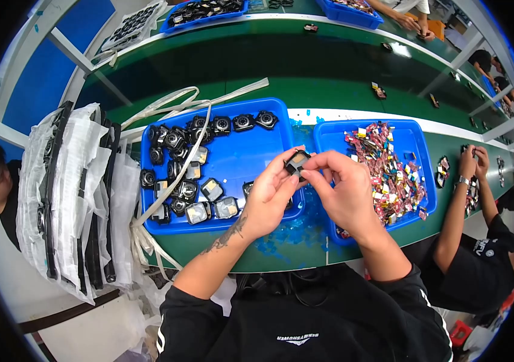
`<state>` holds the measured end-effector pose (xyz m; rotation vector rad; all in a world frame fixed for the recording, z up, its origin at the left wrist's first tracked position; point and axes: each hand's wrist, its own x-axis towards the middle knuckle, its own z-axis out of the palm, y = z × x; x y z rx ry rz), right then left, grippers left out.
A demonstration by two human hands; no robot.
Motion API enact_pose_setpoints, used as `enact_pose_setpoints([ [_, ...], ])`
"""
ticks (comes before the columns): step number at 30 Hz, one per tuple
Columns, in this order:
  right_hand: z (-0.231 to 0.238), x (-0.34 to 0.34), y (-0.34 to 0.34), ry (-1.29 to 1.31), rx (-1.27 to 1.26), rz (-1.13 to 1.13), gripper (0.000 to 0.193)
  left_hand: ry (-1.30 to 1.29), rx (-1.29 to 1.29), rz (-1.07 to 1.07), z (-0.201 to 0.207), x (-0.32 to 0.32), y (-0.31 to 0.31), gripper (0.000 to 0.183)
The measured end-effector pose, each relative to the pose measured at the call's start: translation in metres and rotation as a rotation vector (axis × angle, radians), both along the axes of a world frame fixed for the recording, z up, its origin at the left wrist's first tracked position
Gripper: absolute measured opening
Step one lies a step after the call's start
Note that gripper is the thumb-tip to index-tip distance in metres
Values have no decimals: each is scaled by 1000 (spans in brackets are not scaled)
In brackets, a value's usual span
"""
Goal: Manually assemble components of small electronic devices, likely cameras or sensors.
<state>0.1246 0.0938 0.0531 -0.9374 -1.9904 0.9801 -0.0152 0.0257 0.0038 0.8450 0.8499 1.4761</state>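
Note:
My left hand (271,192) is closed around a black watch-like case (297,163), holding it over the gap between two blue trays. Its face toward me shows a greyish inside with a tan patch. The fingertips of my right hand (346,187) are pinched at the case's lower right edge; whether they hold a small part is hidden. Left of my hands, a blue tray (246,151) carries several similar black cases (186,190), some with round dials up, others showing tan patches. On the right, another blue tray (417,136) is heaped with small red, yellow and white parts (383,175).
Blue scraps (287,235) litter the green table between the trays. White straps (199,142) cross the left tray. Stacked wrapped trays (67,199) stand at left. Beyond runs a green conveyor (257,60) with scattered pieces. A co-worker's hands (474,160) work at right.

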Motion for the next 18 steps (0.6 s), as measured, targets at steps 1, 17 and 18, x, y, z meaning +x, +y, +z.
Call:
enact_pose_setpoints([
  [1,3,1,0,-109,98,21,10,-18,-7,-17,-1,0,-1,48],
  [17,-3,-2,-2,-51,101,1,10,61,62,-17,-2,3,0,47],
  [18,-2,-3,-2,-48,114,4,10,74,68,-24,-1,2,0,47],
])
